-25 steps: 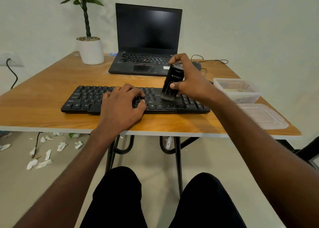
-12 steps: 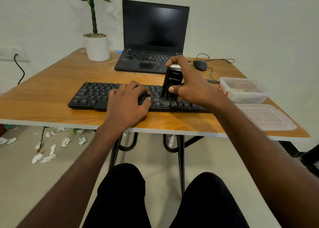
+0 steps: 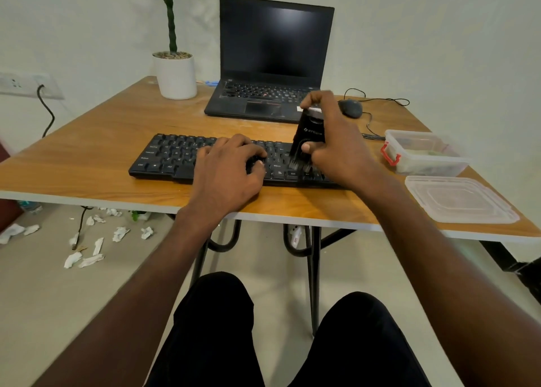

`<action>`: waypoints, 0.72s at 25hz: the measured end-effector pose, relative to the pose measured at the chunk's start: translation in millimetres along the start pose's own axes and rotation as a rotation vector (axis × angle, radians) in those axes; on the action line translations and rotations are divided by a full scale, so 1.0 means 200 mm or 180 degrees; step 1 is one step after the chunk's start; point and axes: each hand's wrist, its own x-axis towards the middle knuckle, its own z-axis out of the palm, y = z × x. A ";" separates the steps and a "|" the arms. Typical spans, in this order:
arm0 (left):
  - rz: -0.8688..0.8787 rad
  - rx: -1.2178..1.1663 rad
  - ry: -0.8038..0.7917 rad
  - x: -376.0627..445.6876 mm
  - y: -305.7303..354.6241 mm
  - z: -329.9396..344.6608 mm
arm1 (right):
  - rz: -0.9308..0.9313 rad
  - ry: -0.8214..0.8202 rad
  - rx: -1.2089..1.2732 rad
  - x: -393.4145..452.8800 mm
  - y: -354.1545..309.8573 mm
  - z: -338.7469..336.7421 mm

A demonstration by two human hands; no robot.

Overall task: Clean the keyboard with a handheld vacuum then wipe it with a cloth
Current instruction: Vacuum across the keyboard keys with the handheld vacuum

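Observation:
A black keyboard (image 3: 172, 158) lies along the front of the wooden table (image 3: 102, 140). My right hand (image 3: 336, 143) grips a small black handheld vacuum (image 3: 308, 136), held upright with its brush end pressed on the keys right of the keyboard's middle. My left hand (image 3: 228, 173) rests flat on the middle of the keyboard, fingers curled over the keys, holding it down. The keyboard's right end is hidden behind my right hand. No cloth is clearly visible.
An open black laptop (image 3: 272, 61) stands behind the keyboard, with a white potted plant (image 3: 175, 73) to its left and a wired mouse (image 3: 351, 108) to its right. A clear plastic container (image 3: 424, 155) and its lid (image 3: 459, 199) lie at the right edge. Crumpled paper scraps (image 3: 87, 252) litter the floor.
The vacuum's brush has moved down the keys toward the keyboard's front edge. My left hand stays on the keyboard. The camera view has shifted slightly.

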 end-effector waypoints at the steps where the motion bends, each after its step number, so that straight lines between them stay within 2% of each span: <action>1: 0.0003 -0.0005 0.0003 0.00 0.00 -0.01 | -0.0027 0.0189 -0.0121 0.01 0.00 0.02; 3: 0.0009 -0.0016 0.0063 -0.01 0.00 -0.01 | -0.0079 0.0197 -0.0016 0.03 -0.02 0.05; 6: -0.0132 -0.0555 0.0414 -0.03 0.00 -0.04 | -0.0287 -0.0313 0.0599 0.05 -0.07 0.10; 7: -0.0277 -0.0752 0.0556 -0.03 -0.03 -0.08 | -0.0330 -0.0347 0.0581 0.05 -0.07 0.10; 9: -0.0592 -0.0656 0.0650 -0.06 -0.19 -0.18 | -0.0308 -0.0097 0.0185 0.04 -0.06 0.09; 11: -0.0821 -0.0377 0.0418 -0.08 -0.43 -0.31 | -0.0232 0.0236 -0.0306 0.05 -0.06 0.10; 14: -0.1335 -0.0960 -0.0157 -0.10 -0.63 -0.40 | -0.0406 0.0190 -0.0638 0.07 -0.14 0.23; 16: -0.1244 -0.0864 -0.0431 -0.08 -0.66 -0.36 | -0.0632 0.0003 -0.0451 0.09 -0.26 0.36; 18: -0.0983 -0.0546 -0.0412 -0.08 -0.67 -0.32 | -0.0789 -0.0120 0.0052 0.12 -0.37 0.49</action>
